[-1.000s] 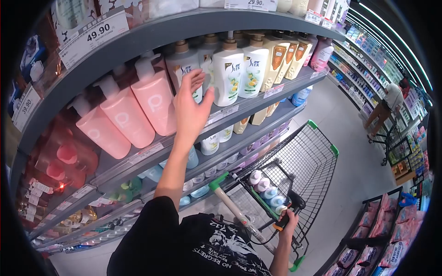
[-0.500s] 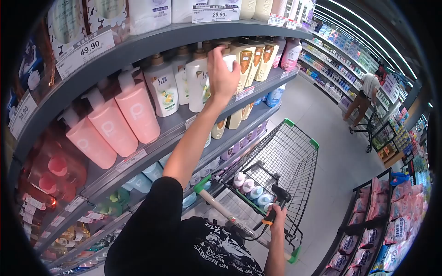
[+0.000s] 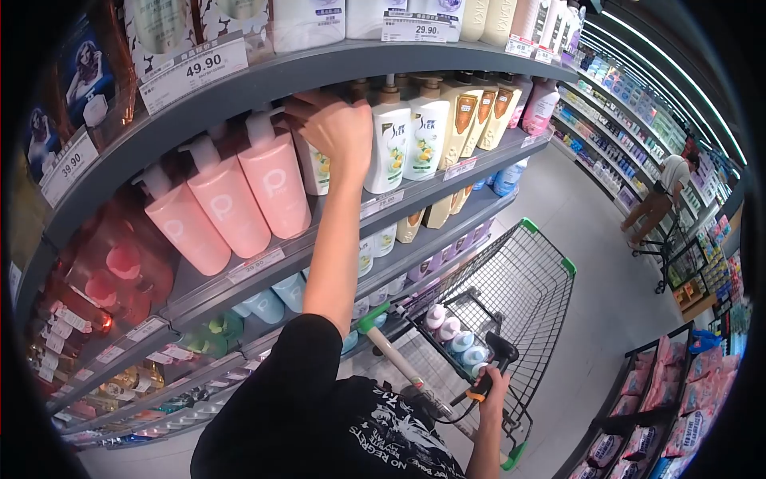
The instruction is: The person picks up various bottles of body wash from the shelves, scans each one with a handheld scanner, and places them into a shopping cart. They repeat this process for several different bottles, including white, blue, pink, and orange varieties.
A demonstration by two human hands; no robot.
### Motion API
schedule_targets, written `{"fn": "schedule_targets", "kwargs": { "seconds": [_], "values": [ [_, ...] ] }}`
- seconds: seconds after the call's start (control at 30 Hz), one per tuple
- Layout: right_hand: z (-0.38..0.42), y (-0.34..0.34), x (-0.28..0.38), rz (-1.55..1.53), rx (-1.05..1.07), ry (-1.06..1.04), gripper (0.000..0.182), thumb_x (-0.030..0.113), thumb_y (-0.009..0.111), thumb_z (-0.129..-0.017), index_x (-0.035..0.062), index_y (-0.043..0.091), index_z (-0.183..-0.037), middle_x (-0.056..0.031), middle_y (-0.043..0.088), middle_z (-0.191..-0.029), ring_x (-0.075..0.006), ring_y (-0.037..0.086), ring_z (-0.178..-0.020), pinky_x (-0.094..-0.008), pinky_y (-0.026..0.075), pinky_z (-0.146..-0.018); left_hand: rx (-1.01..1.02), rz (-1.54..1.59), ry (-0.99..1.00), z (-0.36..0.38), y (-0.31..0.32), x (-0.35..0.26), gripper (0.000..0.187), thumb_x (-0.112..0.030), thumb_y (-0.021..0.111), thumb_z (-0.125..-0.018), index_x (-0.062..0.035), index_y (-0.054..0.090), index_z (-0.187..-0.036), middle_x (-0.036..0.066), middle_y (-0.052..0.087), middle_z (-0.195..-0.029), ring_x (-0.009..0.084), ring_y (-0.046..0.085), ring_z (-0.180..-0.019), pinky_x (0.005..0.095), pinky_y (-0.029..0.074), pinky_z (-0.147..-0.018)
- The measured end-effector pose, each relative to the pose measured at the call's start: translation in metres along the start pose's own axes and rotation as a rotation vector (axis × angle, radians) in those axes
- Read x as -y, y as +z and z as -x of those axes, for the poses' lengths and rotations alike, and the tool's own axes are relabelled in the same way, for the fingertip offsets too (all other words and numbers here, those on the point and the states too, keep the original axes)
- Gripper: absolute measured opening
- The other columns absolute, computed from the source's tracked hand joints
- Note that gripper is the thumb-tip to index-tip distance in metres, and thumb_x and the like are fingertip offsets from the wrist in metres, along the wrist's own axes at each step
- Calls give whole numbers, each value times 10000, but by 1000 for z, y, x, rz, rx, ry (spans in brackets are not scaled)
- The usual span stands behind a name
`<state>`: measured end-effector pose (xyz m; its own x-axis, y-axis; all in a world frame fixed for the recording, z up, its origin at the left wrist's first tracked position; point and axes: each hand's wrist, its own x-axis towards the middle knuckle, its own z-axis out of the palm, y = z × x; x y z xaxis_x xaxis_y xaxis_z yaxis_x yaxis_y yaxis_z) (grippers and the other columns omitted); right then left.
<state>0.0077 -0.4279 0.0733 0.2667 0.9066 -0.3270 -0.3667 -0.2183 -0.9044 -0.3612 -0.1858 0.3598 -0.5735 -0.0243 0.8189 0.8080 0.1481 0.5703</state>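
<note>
The shelf [image 3: 423, 185] curved beneath the left hand [image 3: 333, 134], with price labels [image 3: 460, 168] along its front edge. Directly below the hand stood a whitish bottle [image 3: 317, 169], partly hidden by it, with pink pump bottles [image 3: 274, 188] lined up to the hand's left. To its right stood white pump bottles [image 3: 388, 145], then cream-coloured bottles [image 3: 460, 120] and, farthest off, a pink bottle [image 3: 540, 109].

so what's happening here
A person at a store shelf has the left hand over the top of a white pump bottle, beside a row of pink pump bottles; whether it grips the bottle is unclear. The right hand holds a black handheld device by the shopping cart, where several bottles stand near the handle.
</note>
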Motion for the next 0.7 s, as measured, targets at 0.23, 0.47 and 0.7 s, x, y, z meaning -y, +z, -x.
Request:
{"fn": "schedule_targets", "kwargs": {
  "seconds": [0.23,0.47,0.7],
  "values": [
    [8,5,4,16,3,-40,269,147,585,-789,29,521,-1022,-53,549,-701,-133,530,-573,-255,454,-496,118,32,98,2,16,19,815,-203,732,-664,33,313,-1321,288,438,-1235,431,455,-1119,519,426,-868],
    [12,10,9,11,-8,-44,231,157,597,-787,25,477,-935,-71,549,-719,-141,532,-592,-258,459,-517,155,143,156,4,-14,18,478,-105,663,-723,-71,525,-1179,182,561,-1141,363,535,-1005,468,372,-906],
    [11,1,2,30,46,-73,236,151,584,-798,22,485,-969,-60,551,-735,-132,524,-615,-255,444,-549,-277,355,333,39,-18,17,230,-43,654,-763,-96,615,-984,51,599,-835,259,533,-790,433,354,-881]
  ]
}}
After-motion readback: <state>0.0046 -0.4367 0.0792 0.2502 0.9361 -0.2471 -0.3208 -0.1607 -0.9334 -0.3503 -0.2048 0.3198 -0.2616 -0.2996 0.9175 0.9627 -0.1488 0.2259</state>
